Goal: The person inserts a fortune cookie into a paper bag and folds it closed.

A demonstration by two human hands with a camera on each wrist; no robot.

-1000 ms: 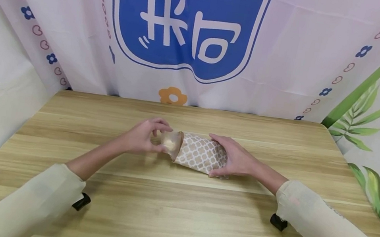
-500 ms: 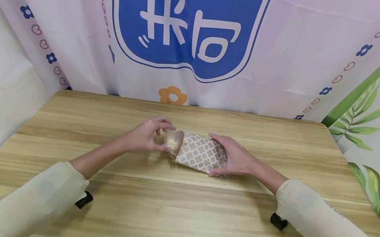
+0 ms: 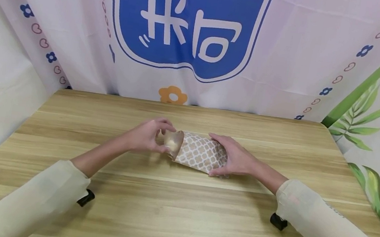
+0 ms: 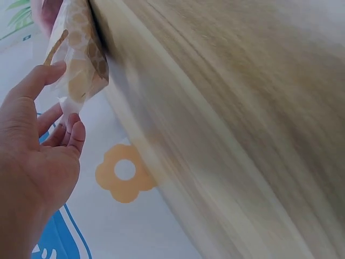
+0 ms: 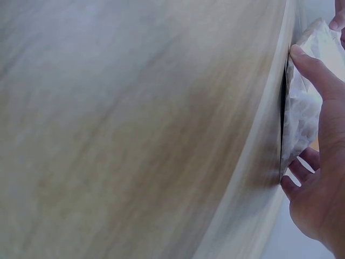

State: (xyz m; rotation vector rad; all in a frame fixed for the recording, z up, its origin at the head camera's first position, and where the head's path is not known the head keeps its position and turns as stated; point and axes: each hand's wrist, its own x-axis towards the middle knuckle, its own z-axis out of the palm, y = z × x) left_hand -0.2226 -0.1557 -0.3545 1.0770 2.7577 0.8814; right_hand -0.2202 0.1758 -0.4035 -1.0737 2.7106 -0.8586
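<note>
A brown paper bag [image 3: 199,154] with a white lattice pattern lies on its side on the table, its mouth facing left. Out of the mouth sticks a pale, roundish item in clear plastic wrapping [image 3: 173,142]; its exact kind is hard to tell. My left hand [image 3: 146,134] holds the wrapped item by its outer end, thumb on one side and fingers on the other. From the right, my right hand [image 3: 237,156] grips the bag's closed end between thumb and fingers. In the left wrist view, the wrapping [image 4: 78,81] shows between the thumb and fingers. The rest of the item is hidden inside the bag.
The wood-grain table [image 3: 177,213] runs back to a printed cloth [image 3: 291,60] hanging along its far edge. A black object [image 3: 85,198] shows under the left sleeve and another black object [image 3: 278,222] under the right sleeve.
My left hand has moved slightly to the right, and the wrapped item sits a little deeper in the bag's mouth. The right hand and the bag have stayed nearly still.
</note>
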